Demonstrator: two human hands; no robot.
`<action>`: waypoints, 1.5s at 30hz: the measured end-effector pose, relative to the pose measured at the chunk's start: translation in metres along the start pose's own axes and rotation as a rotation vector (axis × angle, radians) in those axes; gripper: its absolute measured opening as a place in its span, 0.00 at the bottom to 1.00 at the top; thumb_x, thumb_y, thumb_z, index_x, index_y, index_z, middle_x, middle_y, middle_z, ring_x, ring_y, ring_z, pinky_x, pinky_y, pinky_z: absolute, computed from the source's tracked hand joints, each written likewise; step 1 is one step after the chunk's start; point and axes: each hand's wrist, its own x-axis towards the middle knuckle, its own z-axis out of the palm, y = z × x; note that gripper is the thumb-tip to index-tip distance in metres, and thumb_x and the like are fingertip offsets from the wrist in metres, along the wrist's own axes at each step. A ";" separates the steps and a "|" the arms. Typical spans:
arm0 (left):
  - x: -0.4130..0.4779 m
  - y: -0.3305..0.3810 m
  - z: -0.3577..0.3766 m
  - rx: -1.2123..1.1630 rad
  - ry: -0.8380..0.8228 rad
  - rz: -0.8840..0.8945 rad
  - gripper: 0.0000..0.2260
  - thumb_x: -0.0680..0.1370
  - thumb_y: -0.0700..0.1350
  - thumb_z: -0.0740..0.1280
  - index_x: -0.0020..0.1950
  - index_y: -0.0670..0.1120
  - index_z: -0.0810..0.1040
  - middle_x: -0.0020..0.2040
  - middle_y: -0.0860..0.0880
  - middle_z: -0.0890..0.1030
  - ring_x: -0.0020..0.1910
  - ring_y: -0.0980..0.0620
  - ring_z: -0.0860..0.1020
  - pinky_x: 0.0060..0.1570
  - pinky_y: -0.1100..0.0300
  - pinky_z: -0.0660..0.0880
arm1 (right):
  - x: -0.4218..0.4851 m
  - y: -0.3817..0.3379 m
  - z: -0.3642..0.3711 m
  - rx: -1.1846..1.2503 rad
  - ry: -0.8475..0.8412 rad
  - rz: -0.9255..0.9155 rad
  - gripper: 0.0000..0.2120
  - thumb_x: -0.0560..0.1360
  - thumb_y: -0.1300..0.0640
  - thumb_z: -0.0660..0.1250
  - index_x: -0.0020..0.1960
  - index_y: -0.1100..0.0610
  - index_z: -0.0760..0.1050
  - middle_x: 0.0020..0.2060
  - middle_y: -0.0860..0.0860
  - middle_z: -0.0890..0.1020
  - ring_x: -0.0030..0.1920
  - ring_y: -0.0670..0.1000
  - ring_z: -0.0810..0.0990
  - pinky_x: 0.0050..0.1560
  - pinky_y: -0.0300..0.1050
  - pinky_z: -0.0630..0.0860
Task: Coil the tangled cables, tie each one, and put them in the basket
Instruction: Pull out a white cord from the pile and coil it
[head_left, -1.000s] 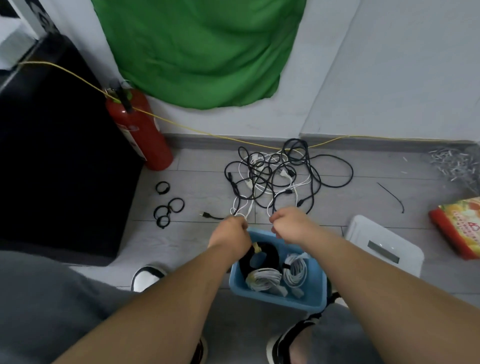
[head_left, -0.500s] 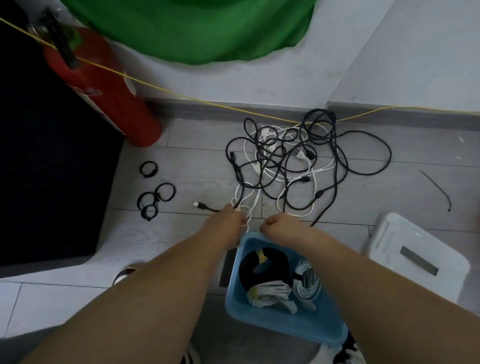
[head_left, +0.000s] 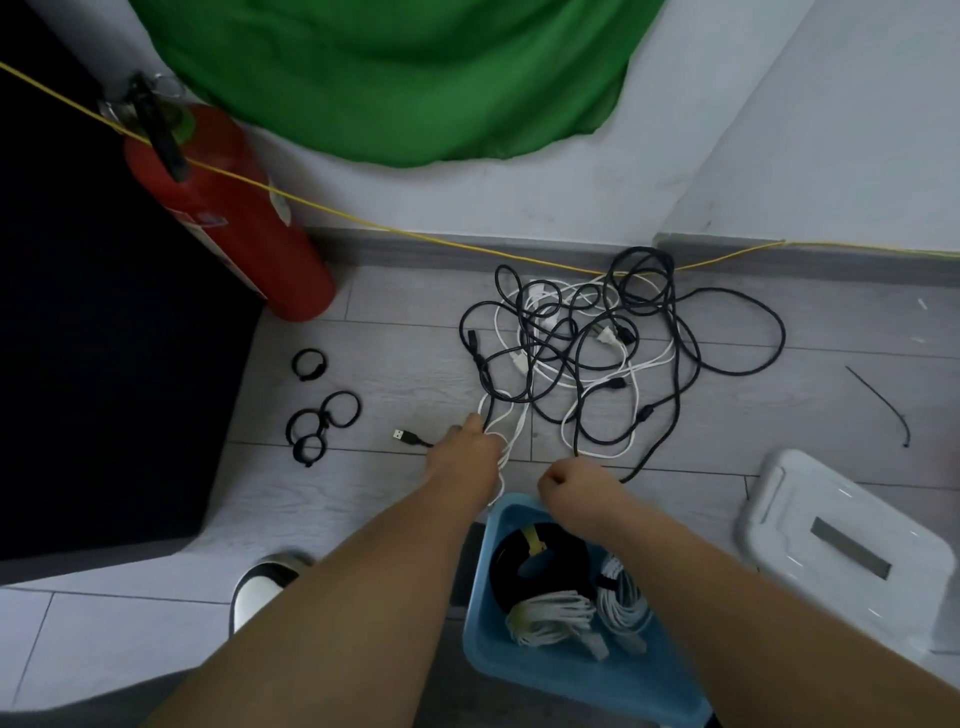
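The grey floor (head_left: 395, 374) stretches ahead of the fingers to a wall hung with a green cloth (head_left: 395, 73). A red fire extinguisher (head_left: 234, 218) leans far to the left of the fingers, and a white lid (head_left: 841, 545) lies to their right. The blue basket (head_left: 571, 675) sits just behind both hands, holding tied bundles (head_left: 550, 613). The tangle of cables (head_left: 597, 343), black and white, lies on the floor just beyond the fingers. The left hand (head_left: 462, 460) grips loops of a white cable (head_left: 501, 436) that runs into the tangle. The right hand (head_left: 574, 486) is curled in a fist; I cannot tell what it holds. Black ties (head_left: 322, 423) lie left of the left fingers, and a USB plug (head_left: 402, 435) lies nearer them.
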 end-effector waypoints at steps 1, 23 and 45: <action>-0.001 0.000 -0.001 0.006 0.008 0.009 0.17 0.76 0.40 0.71 0.63 0.51 0.78 0.62 0.45 0.70 0.61 0.44 0.73 0.55 0.49 0.76 | -0.003 -0.001 -0.003 0.008 0.015 0.006 0.12 0.82 0.54 0.60 0.53 0.58 0.80 0.44 0.53 0.80 0.42 0.50 0.78 0.38 0.42 0.70; -0.202 0.117 -0.332 -0.761 0.820 0.411 0.03 0.83 0.44 0.61 0.52 0.45 0.72 0.39 0.48 0.80 0.36 0.47 0.79 0.36 0.50 0.75 | -0.210 -0.125 -0.168 0.998 0.410 -0.474 0.15 0.80 0.60 0.67 0.66 0.50 0.75 0.54 0.59 0.85 0.46 0.60 0.87 0.47 0.53 0.84; -0.209 0.096 -0.322 -1.690 0.730 -0.047 0.11 0.87 0.47 0.58 0.50 0.45 0.75 0.49 0.39 0.83 0.42 0.44 0.82 0.47 0.49 0.83 | -0.210 -0.068 -0.193 1.451 0.468 -0.032 0.07 0.79 0.68 0.58 0.54 0.62 0.74 0.35 0.58 0.74 0.29 0.53 0.73 0.29 0.50 0.81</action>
